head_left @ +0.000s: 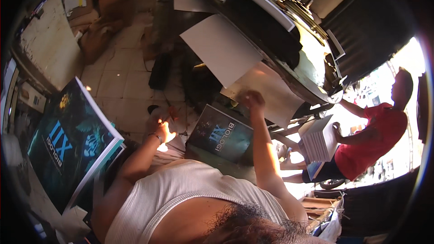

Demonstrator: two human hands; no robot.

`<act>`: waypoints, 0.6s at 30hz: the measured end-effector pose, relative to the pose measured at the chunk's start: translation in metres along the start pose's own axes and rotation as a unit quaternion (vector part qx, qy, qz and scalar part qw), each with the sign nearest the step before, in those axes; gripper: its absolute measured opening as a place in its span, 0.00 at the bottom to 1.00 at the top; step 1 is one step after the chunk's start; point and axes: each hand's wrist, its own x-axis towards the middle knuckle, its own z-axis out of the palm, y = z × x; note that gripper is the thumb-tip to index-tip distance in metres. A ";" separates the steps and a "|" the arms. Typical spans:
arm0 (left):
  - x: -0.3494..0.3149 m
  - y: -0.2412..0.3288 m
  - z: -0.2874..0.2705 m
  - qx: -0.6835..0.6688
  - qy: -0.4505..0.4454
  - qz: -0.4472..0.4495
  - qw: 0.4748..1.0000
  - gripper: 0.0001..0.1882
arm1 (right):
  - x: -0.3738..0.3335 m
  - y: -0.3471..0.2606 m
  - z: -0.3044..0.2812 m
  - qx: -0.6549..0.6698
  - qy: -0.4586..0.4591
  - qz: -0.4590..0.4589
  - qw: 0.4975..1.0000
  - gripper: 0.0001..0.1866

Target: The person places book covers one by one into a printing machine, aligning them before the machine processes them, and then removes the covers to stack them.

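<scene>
My left hand (pixel 165 132), with a dark band at its wrist, is in front of my body with its fingers curled. Bright light washes over it, and what it holds, if anything, is hidden. A small orange-red object (pixel 173 111) lies just beyond it. My right hand (pixel 253 100) reaches forward with bent fingers to the near edge of a tan board (pixel 275 92). Its fingertips are in shadow, so any held thing is hard to see. Between my arms lies a dark teal book (pixel 220 131) with blue and pale lettering on its cover.
More of these books stand in a stack (pixel 74 140) at the left. A pale sheet (pixel 221 47) overlaps the tan board beside a large machine (pixel 266 18). At the right, a person in a red shirt (pixel 373 140) holds a thick stack of books (pixel 318 140).
</scene>
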 end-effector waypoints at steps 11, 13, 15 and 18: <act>-0.021 -0.001 -0.003 0.089 0.040 -0.034 0.995 0.44 | 0.108 -0.069 0.080 0.374 -0.193 -0.060 0.905 0.23; -0.003 -0.017 0.014 0.099 0.058 -0.012 0.993 0.43 | 0.118 -0.082 0.093 0.408 -0.196 -0.114 0.884 0.24; 0.001 -0.028 0.019 0.156 0.043 -0.013 0.987 0.38 | 0.118 -0.094 0.100 0.426 -0.127 -0.054 0.894 0.26; -0.002 -0.004 0.005 0.188 0.021 -0.006 0.982 0.40 | 0.135 -0.092 0.048 0.378 -0.042 -0.036 0.924 0.23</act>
